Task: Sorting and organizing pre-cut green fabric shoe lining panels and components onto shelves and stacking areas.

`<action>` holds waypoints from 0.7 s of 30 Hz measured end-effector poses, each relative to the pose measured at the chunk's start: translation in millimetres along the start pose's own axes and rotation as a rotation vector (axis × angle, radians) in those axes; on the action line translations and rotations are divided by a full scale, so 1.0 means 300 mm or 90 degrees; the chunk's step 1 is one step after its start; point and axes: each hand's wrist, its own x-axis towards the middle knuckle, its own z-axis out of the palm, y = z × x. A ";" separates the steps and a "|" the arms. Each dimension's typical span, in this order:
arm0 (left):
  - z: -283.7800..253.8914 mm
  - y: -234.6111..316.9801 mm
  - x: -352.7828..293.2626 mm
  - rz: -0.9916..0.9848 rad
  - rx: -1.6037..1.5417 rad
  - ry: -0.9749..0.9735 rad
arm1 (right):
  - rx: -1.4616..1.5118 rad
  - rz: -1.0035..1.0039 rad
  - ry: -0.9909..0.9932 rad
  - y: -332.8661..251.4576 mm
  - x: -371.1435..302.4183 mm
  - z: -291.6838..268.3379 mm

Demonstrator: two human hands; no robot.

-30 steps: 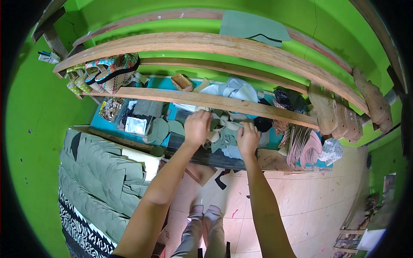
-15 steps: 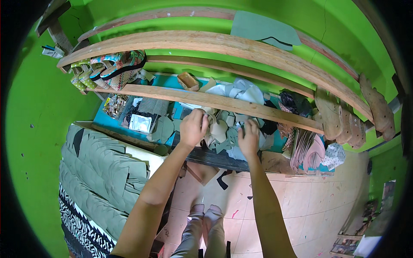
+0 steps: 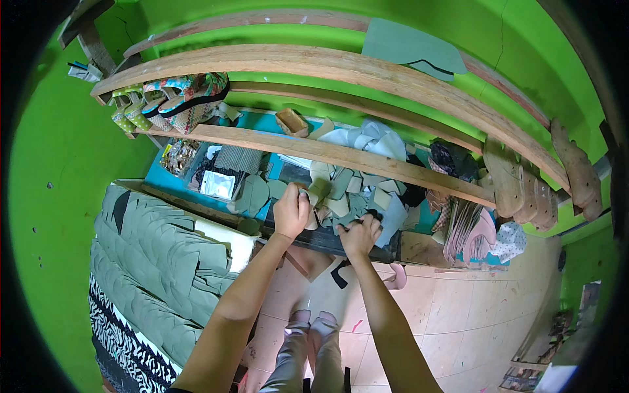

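My left hand (image 3: 292,211) is closed at the front left of a pile of cut scraps (image 3: 339,204) in grey-green and beige. An olive-beige piece (image 3: 319,188) lies against its fingertips; whatever is inside the fingers is hidden. My right hand (image 3: 359,234) reaches over the front edge of the pile with its fingers curled down. A small black piece (image 3: 375,215) shows beside its knuckles, and what the fingers grip is hidden. Right of that hand lies a pale grey-blue sheet (image 3: 393,219). The dark tray edge (image 3: 321,240) runs below both hands.
Wooden rails (image 3: 327,156) cross over the blue tabletop (image 3: 157,180). Patterned sandals (image 3: 190,105) sit on the left rail, wooden foot forms (image 3: 508,173) at right. Stacked grey-green pieces (image 3: 160,242) lie at left, pink pieces (image 3: 465,232) at right. A curved pink strip (image 3: 396,277) shows below the table edge.
My right hand has moved left and nearer, its fingers now curled. My left hand has lowered slightly. The pale curved band near it is gone, and a pink strip now shows below the table edge.
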 end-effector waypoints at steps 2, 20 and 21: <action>0.007 0.006 -0.017 -0.038 0.039 -0.059 | 0.099 0.106 -0.003 -0.010 0.006 0.007; -0.081 0.099 -0.009 -0.039 0.088 -0.111 | 0.373 0.136 -0.192 0.136 0.181 -0.142; -0.087 0.105 -0.007 -0.041 0.082 -0.108 | 0.192 0.110 -0.157 0.152 0.184 -0.140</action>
